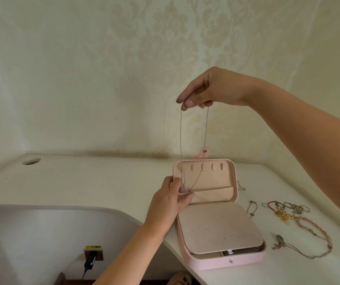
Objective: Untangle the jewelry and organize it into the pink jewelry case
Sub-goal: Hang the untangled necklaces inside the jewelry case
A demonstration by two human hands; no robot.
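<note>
Above the case, chain vertical.

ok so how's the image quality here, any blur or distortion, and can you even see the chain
Head view: soft even light, no glare; the wide lens bows the desk edge; the thin chain hanging from the right hand is faint against pale wallpaper and smears near the left hand; the jewelry pile on the right is soft.

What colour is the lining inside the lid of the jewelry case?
The lid lining is pale peach-pink, seen best in the head view.
</note>
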